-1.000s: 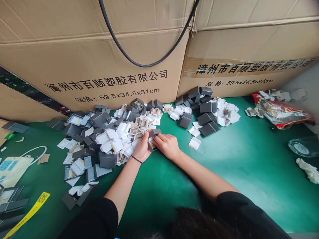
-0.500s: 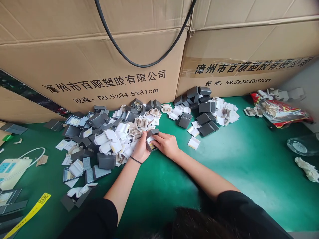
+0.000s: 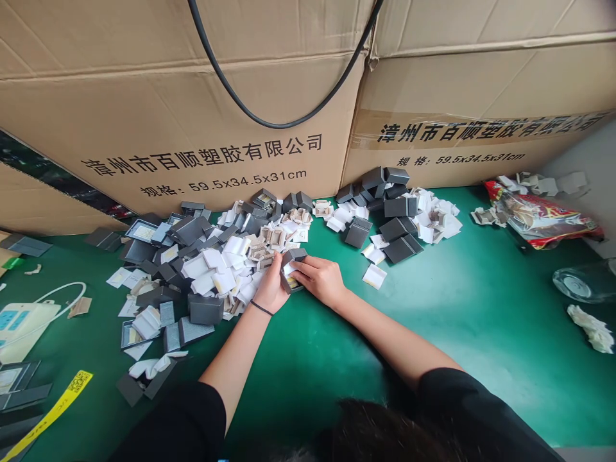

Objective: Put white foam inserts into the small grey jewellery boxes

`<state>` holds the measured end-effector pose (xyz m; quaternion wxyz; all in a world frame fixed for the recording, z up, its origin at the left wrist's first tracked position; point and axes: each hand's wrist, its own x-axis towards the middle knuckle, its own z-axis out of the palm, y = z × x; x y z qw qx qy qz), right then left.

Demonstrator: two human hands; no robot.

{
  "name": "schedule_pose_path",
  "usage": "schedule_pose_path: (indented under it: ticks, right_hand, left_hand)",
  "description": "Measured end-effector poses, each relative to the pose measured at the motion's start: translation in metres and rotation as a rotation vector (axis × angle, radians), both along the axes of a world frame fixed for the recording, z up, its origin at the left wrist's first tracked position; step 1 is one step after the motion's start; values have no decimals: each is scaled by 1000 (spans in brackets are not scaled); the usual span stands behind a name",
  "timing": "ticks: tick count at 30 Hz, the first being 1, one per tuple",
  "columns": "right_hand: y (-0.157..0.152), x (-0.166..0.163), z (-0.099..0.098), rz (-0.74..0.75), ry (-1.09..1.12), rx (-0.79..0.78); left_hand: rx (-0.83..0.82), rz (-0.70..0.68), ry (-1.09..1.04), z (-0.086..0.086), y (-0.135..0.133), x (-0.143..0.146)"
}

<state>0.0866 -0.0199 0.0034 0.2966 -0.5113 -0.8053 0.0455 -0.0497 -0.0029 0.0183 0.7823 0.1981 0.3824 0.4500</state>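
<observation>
A small dark grey hinged box [image 3: 293, 256] stands open between my hands, with a white and yellowish inside partly showing. My left hand [image 3: 272, 286] grips the box along its left side, thumb up. From the right, my right hand [image 3: 321, 280] reaches its fingers into the box opening and pinches at the white insert there; the fingertips are partly hidden. Just left of my hands lies a heap of white card inserts [image 3: 224, 263] mixed with more dark boxes [image 3: 206, 310].
Large cardboard cartons [image 3: 216, 128] wall off the back, with a black cable [image 3: 269, 122] hanging before them. A second pile of dark boxes [image 3: 398, 237] sits right of centre. Far right are a red plastic bag [image 3: 543, 215] and a clear jar [image 3: 582, 283]; a white power strip [image 3: 29, 327] is left.
My hands and the box have hardly moved. The view has shifted very slightly.
</observation>
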Motion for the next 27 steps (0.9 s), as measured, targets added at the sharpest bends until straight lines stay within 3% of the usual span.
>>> schedule_pose_path:
  ticks: [8,19,27]
  right_hand:
    - [2,1,-2,23,56,-16]
    - [0,0,0,-26,-24,-13]
    - [-2,0,-1,-17,-144,125]
  left_hand:
    - [-31,16,-37,0,2,0]
    - [109,-39,12,0,-2,0]
    - [156,-38,65,-6,-2,-1]
